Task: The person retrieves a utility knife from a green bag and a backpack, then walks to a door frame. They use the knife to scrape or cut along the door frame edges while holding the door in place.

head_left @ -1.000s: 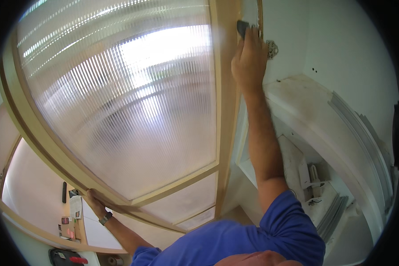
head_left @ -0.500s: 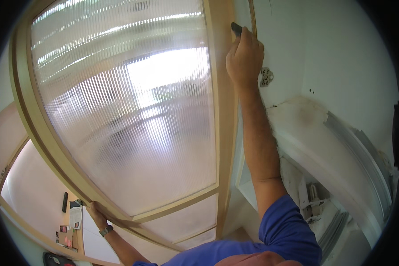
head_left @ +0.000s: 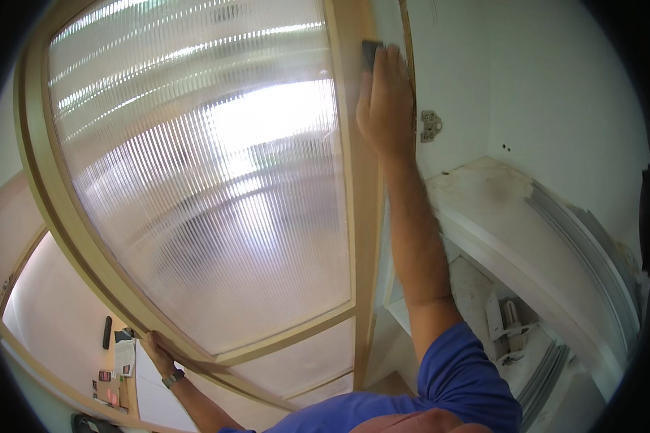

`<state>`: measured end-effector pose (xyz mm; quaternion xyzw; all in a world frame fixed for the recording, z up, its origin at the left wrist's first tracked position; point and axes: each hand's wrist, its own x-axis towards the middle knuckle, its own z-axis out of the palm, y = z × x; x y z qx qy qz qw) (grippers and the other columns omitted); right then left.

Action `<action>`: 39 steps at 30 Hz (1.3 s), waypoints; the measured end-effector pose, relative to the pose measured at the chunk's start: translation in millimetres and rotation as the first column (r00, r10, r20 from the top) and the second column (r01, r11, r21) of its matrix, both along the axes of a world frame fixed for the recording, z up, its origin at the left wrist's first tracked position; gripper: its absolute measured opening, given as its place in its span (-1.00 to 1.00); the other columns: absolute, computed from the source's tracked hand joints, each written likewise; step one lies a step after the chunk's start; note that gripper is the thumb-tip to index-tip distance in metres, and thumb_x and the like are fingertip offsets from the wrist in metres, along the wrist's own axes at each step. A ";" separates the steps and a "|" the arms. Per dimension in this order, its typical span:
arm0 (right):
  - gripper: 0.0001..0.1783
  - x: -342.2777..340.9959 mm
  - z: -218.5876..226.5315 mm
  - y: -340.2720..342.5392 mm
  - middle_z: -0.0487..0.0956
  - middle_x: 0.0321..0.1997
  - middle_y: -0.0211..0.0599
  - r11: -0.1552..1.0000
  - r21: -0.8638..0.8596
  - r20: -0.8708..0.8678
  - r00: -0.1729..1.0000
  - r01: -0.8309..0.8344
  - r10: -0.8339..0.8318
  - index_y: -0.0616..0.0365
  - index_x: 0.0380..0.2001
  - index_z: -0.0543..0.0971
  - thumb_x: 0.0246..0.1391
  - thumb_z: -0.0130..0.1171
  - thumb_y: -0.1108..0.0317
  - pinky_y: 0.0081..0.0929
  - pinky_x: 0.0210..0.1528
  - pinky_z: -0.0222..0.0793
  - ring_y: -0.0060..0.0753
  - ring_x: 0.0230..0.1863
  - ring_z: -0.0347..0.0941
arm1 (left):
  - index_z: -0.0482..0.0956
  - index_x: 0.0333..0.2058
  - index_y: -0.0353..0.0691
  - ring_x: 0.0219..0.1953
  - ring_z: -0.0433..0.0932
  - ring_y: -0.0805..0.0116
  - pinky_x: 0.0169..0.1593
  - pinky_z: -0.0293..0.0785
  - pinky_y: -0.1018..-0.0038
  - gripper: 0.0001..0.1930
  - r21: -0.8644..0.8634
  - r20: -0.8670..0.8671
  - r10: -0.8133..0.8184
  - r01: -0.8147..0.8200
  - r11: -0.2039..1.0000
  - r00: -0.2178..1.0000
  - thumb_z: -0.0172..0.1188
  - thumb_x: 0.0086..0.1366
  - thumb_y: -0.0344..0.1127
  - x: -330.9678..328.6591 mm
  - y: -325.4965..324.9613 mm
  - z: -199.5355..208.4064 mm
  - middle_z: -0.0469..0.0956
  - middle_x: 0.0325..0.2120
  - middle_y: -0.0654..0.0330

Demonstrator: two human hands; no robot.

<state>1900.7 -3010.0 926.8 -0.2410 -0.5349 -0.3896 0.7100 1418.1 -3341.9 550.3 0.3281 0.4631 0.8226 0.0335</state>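
A wooden-framed door (head_left: 362,238) with ribbed translucent glass (head_left: 202,216) stands in front of me. High on its right stile, my right hand (head_left: 387,108) is closed around a small dark pad (head_left: 370,55), which lies flat against the wood; the pad's exact kind is too unclear to tell. At the lower left, my left hand (head_left: 157,349) wraps round the door's left edge, a watch on its wrist. The fingertips of that hand are partly hidden behind the frame.
A metal hinge plate (head_left: 430,126) is fixed to the pale wall at the right. Below it a white shelf (head_left: 484,191) carries grey metal tracks (head_left: 585,238). Past the door's left edge, small items and papers (head_left: 125,357) lie on a wooden surface.
My right hand has shifted slightly left and down along the stile, with the pad now turned flatter to the wood. My left hand stays in place.
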 end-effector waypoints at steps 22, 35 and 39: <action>-0.66 17.9 42.5 7.7 0.41 0.00 0.24 0.980 -0.063 0.055 0.979 -0.191 0.194 0.49 -0.10 0.40 0.09 0.00 0.45 -0.07 0.10 0.29 0.23 0.02 0.35 | 0.23 0.10 -0.34 0.10 0.30 0.26 0.16 0.23 0.33 -0.34 -0.033 0.018 0.055 -0.055 0.998 0.998 0.06 0.26 0.11 15.6 4.5 10.8 0.33 0.03 0.09; -0.62 6.9 155.3 48.1 0.45 -0.10 0.27 0.972 0.234 -0.065 0.998 0.032 -0.017 0.46 -0.08 0.42 0.22 -0.17 0.32 -0.15 -0.02 0.35 0.13 -0.08 0.43 | 0.09 0.21 -0.37 0.20 0.18 0.22 0.27 0.05 0.32 -0.24 -0.010 -0.019 -0.001 0.001 1.000 1.000 0.12 0.23 0.05 9.1 7.7 1.8 0.23 0.14 0.06; -0.56 -2.0 204.4 25.3 0.45 -0.07 0.39 0.989 -0.028 0.057 0.987 -0.147 0.148 0.45 -0.04 0.42 0.26 -0.23 0.27 -0.13 0.11 0.31 0.28 -0.01 0.40 | 0.05 0.23 -0.36 0.20 0.18 0.20 0.27 0.05 0.30 -0.20 -0.005 -0.033 0.001 -0.002 1.000 0.999 0.12 0.22 0.07 -12.5 -9.9 -19.1 0.21 0.15 0.06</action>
